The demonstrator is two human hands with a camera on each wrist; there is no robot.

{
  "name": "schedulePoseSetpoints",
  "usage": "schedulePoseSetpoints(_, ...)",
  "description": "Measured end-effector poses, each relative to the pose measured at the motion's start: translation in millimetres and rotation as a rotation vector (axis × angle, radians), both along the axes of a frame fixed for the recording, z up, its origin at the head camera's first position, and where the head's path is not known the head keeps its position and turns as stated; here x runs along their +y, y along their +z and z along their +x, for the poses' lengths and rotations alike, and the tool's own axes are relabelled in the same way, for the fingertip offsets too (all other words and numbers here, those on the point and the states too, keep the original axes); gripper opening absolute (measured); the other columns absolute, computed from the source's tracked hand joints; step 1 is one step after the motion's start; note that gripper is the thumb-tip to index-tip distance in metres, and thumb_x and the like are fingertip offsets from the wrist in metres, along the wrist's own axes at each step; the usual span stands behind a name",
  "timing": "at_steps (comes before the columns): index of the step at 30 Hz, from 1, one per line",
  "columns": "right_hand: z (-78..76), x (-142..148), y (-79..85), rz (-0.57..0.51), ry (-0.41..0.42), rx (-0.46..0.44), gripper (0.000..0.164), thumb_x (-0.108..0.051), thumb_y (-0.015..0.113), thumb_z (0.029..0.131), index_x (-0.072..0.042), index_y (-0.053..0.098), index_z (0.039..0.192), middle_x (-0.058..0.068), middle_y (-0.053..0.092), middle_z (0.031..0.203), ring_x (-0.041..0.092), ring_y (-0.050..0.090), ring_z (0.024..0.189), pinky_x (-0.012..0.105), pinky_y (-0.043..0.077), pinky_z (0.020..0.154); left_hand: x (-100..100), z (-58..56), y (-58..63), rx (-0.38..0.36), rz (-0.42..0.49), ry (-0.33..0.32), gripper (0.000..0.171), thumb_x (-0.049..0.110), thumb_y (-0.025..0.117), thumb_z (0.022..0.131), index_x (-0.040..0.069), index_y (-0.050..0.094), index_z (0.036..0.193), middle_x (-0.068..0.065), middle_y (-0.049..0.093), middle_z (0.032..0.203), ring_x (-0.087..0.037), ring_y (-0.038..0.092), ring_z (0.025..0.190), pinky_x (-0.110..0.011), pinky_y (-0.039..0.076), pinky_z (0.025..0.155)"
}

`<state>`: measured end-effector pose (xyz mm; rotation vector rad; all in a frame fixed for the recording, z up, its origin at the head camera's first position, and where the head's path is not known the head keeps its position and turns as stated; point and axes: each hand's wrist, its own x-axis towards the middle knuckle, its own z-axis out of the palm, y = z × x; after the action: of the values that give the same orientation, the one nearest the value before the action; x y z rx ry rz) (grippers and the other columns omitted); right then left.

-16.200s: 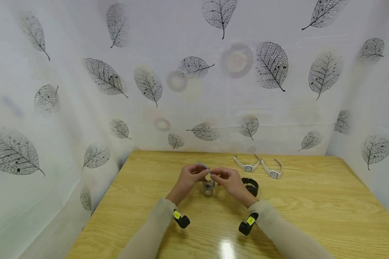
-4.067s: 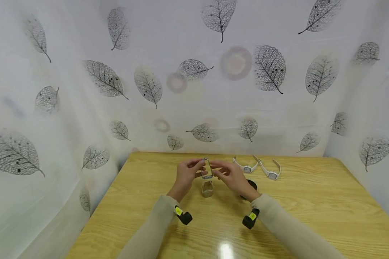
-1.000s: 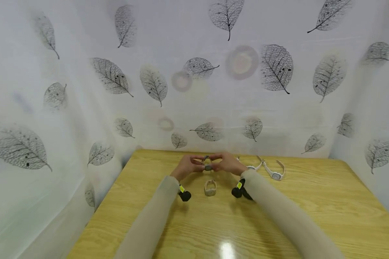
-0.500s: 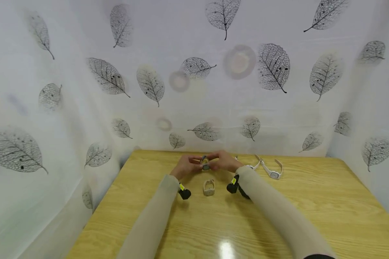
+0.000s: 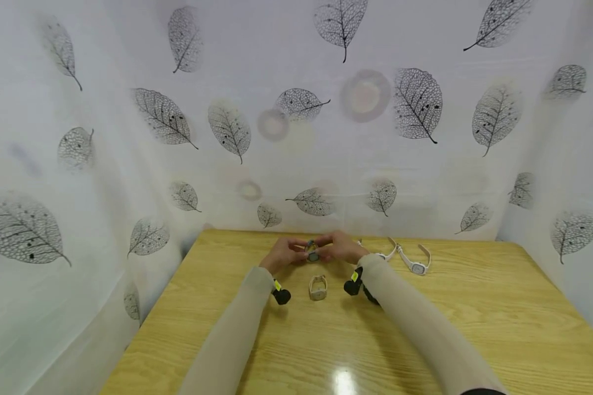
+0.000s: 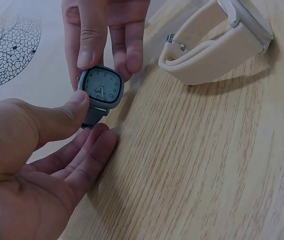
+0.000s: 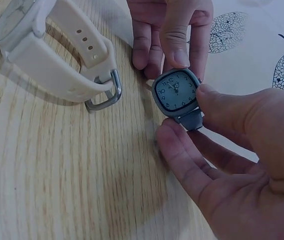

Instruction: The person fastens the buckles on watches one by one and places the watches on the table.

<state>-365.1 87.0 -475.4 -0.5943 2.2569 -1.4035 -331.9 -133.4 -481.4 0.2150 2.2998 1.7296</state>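
- Grey-blue wristwatch (image 6: pixel 101 89) with a rounded-square numbered dial facing up, at the far middle part of the wooden table (image 5: pixel 484 312), between both hands; contact with the tabletop impossible to tell
- Pinched on one side by the left hand (image 5: pixel 280 255), thumb on the case edge, fingers curved below
- Pinched on the opposite side by the right hand (image 5: pixel 343 248), thumb likewise on the case edge
- Near the hands, closer to the head camera: beige watch (image 5: pixel 318 295) resting on the table, strap looped, metal buckle (image 7: pixel 116 86) visible from the right wrist
- Farther right: white watch (image 5: pixel 418 268) in plain sight, second white watch (image 5: pixel 390 254) partly hidden by the right arm
- Beside the right sleeve (image 5: pixel 420 312): black object (image 5: pixel 370 297), mostly covered
- Behind everything: white curtain (image 5: pixel 326 159) printed with dark skeleton leaves
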Motion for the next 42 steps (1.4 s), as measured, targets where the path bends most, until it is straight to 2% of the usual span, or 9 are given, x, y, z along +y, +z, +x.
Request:
schedulePoseSetpoints(14,0.5,-1.1,-0.4,-0.016,-0.023,-0.075,0.044,-0.010,0.066,0.101,0.004,0.058,0.142,0.020,0.063,0.137,0.025,0.074,0.096,0.037,0.061,0.085,2.5,-0.4,-1.3,0.016,-0.084,0.001,0.035,-0.002,0.070,0.095,-0.006,0.066,0.130,-0.023,0.073,0.111,-0.028,0.075,0.088,-0.036,0.063,0.078)
schedulePoseSetpoints(22,1.7,-4.2,1.8,0.027,-0.007,-0.043,0.043,-0.009,0.065,0.102,0.003,0.057,0.143,0.021,0.061,0.139,0.023,0.072,0.095,0.037,0.061,0.083,1.8,-3.0,-8.6,0.068,-0.112,0.013,0.032,-0.003,0.071,0.094,-0.006,0.069,0.126,-0.020,0.074,0.104,-0.018,0.072,0.080,-0.032,0.063,0.074)
schedulePoseSetpoints(26,1.3,-5.2,1.8,0.039,-0.016,-0.047,0.043,-0.009,0.066,0.102,0.002,0.058,0.142,0.020,0.061,0.139,0.022,0.072,0.092,0.036,0.062,0.082,0.8,-1.6,-11.2,0.104,-0.142,0.015,0.032,-0.001,0.072,0.095,-0.002,0.070,0.126,-0.016,0.075,0.099,-0.015,0.069,0.076,-0.030,0.061,0.072)
schedulePoseSetpoints(33,2.8,-5.1,3.8,0.048,-0.036,-0.060,0.043,-0.009,0.065,0.102,0.002,0.058,0.142,0.021,0.060,0.139,0.023,0.071,0.092,0.037,0.062,0.081,1.1,-1.3,-15.9,0.159,-0.172,0.004,0.033,0.002,0.071,0.096,0.000,0.069,0.129,-0.013,0.075,0.098,-0.014,0.068,0.077,-0.029,0.060,0.071)
schedulePoseSetpoints(42,1.2,-2.1,0.1,0.042,-0.029,-0.046,0.044,-0.010,0.066,0.101,0.003,0.058,0.142,0.022,0.060,0.138,0.024,0.072,0.092,0.037,0.062,0.080,4.6,2.3,-16.8,0.178,-0.197,0.016,0.034,0.003,0.071,0.097,0.000,0.068,0.130,-0.014,0.074,0.100,-0.016,0.069,0.079,-0.030,0.060,0.073)
